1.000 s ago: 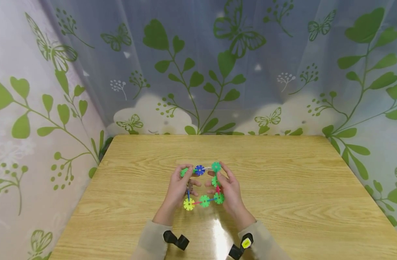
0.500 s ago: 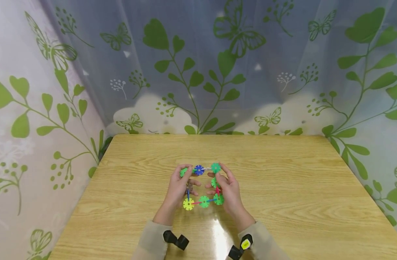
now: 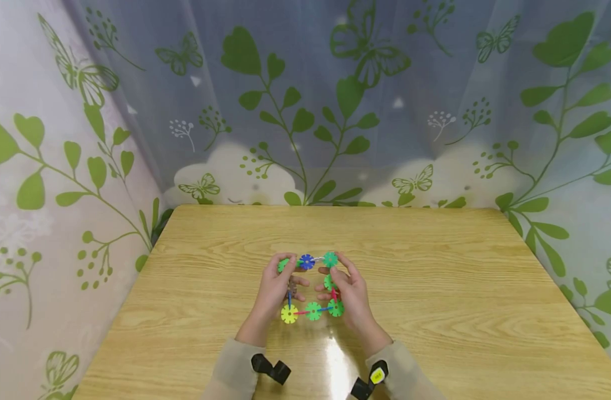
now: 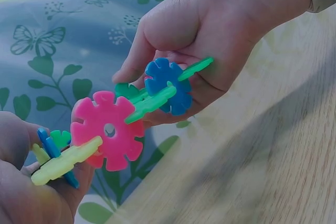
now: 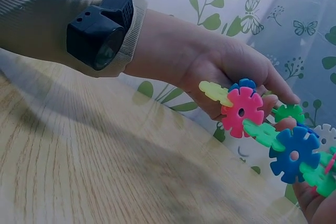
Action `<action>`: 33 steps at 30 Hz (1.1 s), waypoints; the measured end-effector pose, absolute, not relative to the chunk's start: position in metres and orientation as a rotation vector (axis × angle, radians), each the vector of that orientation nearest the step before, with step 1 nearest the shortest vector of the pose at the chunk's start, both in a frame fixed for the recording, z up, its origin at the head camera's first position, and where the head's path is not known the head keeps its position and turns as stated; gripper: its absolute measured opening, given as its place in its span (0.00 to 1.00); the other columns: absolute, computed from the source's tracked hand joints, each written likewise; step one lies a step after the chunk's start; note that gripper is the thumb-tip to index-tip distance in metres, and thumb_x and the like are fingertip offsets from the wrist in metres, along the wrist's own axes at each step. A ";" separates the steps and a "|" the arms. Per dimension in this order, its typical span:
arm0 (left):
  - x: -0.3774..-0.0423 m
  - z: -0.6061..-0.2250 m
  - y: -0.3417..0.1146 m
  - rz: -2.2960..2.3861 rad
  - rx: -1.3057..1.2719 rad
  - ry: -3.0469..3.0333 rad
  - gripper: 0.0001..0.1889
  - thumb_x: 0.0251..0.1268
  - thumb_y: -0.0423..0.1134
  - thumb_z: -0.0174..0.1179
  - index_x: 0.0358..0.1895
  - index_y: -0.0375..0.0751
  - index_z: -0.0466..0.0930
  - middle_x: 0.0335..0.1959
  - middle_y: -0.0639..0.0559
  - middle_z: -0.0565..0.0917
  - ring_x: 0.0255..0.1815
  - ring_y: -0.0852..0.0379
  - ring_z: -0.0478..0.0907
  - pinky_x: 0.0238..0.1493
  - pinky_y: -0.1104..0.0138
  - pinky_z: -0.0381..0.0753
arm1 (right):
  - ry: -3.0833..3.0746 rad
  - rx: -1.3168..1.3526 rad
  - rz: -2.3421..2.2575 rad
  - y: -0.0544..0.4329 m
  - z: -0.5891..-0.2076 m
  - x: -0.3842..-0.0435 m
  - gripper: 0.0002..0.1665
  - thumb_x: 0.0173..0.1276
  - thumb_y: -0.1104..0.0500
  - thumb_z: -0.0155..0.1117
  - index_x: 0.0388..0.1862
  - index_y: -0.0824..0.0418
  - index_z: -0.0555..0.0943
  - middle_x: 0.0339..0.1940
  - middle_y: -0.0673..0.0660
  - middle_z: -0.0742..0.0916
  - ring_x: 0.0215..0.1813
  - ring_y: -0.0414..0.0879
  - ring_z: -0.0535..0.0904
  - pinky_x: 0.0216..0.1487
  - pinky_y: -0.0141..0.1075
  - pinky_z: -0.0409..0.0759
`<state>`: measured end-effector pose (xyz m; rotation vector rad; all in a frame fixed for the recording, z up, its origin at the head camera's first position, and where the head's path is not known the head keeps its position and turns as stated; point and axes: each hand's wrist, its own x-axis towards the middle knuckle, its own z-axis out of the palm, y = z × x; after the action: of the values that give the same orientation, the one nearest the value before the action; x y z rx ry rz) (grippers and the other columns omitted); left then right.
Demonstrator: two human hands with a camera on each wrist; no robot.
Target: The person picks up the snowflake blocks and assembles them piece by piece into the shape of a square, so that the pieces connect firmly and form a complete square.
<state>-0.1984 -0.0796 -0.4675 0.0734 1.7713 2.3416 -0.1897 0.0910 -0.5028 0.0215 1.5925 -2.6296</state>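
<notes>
Notched plastic discs slotted edge to edge form a ring, held up between the two hands in the head view. My left hand (image 3: 271, 289) pinches a green disc (image 3: 283, 265) at its far left corner, beside a blue disc (image 3: 307, 261). My right hand (image 3: 354, 289) grips the right side with thumb and fingers, near another green disc (image 3: 330, 259). A yellow disc (image 3: 289, 314) and a green one (image 3: 313, 311) lie on the near side. A pink disc (image 4: 107, 130) shows up close in the left wrist view, and a large blue disc (image 5: 294, 155) in the right. Fingers hide part of the ring.
A wood-grain table (image 3: 435, 289) lies beneath the hands. Curtains (image 3: 305, 111) with green leaves and butterflies hang behind it and at both sides. Each sleeve bears a black wrist camera, one of them (image 3: 271, 369) on the left.
The ring's right side has shifted slightly left and toward the person, along with the right hand. The left hand keeps its hold almost unmoved.
</notes>
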 end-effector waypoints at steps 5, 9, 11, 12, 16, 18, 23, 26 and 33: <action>-0.198 -0.469 -0.080 2.319 0.069 1.773 0.20 0.75 0.41 0.43 0.61 0.32 0.57 0.49 0.35 0.72 0.29 0.51 0.81 0.19 0.63 0.83 | 1.604 0.030 -2.612 0.091 -0.504 -0.191 0.24 0.73 0.58 0.51 0.66 0.57 0.64 0.53 0.76 0.75 0.30 0.51 0.83 0.34 0.44 0.85; -0.204 -0.484 -0.079 2.294 0.044 1.807 0.23 0.73 0.46 0.46 0.61 0.34 0.57 0.50 0.38 0.72 0.29 0.51 0.81 0.19 0.63 0.83 | 1.627 0.040 -2.608 0.091 -0.504 -0.192 0.22 0.75 0.55 0.47 0.64 0.61 0.65 0.52 0.77 0.76 0.31 0.53 0.84 0.39 0.48 0.83; -0.206 -0.492 -0.078 2.296 0.040 1.819 0.24 0.72 0.47 0.47 0.61 0.34 0.58 0.50 0.38 0.72 0.29 0.52 0.82 0.18 0.64 0.83 | 1.628 0.050 -2.614 0.090 -0.503 -0.192 0.21 0.75 0.56 0.46 0.63 0.60 0.66 0.50 0.76 0.77 0.31 0.54 0.84 0.41 0.50 0.83; -0.207 -0.492 -0.078 2.290 0.037 1.826 0.24 0.72 0.48 0.47 0.61 0.35 0.58 0.50 0.37 0.72 0.29 0.52 0.82 0.18 0.64 0.83 | 1.625 0.055 -2.614 0.090 -0.504 -0.193 0.21 0.75 0.56 0.46 0.64 0.59 0.65 0.49 0.76 0.77 0.31 0.53 0.84 0.42 0.50 0.82; -0.206 -0.492 -0.078 2.286 0.029 1.832 0.22 0.71 0.48 0.49 0.59 0.37 0.60 0.49 0.38 0.73 0.28 0.53 0.81 0.17 0.65 0.82 | 1.626 0.091 -2.595 0.090 -0.505 -0.194 0.22 0.75 0.58 0.46 0.67 0.54 0.65 0.46 0.75 0.80 0.31 0.55 0.84 0.42 0.50 0.83; -0.206 -0.492 -0.078 2.275 0.031 1.851 0.22 0.71 0.48 0.49 0.59 0.37 0.61 0.49 0.38 0.73 0.28 0.52 0.81 0.17 0.64 0.82 | 1.652 0.113 -2.578 0.090 -0.507 -0.196 0.22 0.75 0.58 0.46 0.67 0.54 0.66 0.45 0.75 0.80 0.31 0.56 0.84 0.41 0.50 0.83; -0.205 -0.495 -0.076 2.250 0.057 1.889 0.21 0.71 0.47 0.49 0.57 0.35 0.61 0.47 0.35 0.74 0.29 0.48 0.81 0.17 0.64 0.82 | 1.762 0.150 -2.549 0.090 -0.511 -0.197 0.22 0.75 0.58 0.47 0.66 0.60 0.68 0.45 0.76 0.80 0.30 0.55 0.84 0.38 0.48 0.84; -0.204 -0.496 -0.074 2.243 0.070 1.905 0.21 0.71 0.47 0.49 0.57 0.35 0.60 0.45 0.31 0.74 0.29 0.47 0.81 0.17 0.65 0.81 | 1.834 0.127 -2.537 0.090 -0.515 -0.198 0.24 0.75 0.59 0.47 0.67 0.64 0.65 0.46 0.77 0.80 0.29 0.54 0.84 0.37 0.45 0.84; -0.202 -0.495 -0.071 2.212 0.103 1.964 0.19 0.72 0.46 0.49 0.56 0.37 0.61 0.37 0.29 0.77 0.26 0.43 0.79 0.19 0.63 0.82 | 1.984 0.055 -2.502 0.092 -0.520 -0.196 0.25 0.74 0.61 0.49 0.67 0.67 0.63 0.47 0.71 0.81 0.31 0.59 0.84 0.35 0.43 0.84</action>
<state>-0.2023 -0.0711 -0.4955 0.1026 1.9643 2.2120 -0.1960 0.0919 -0.5201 0.0548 1.9841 -2.5022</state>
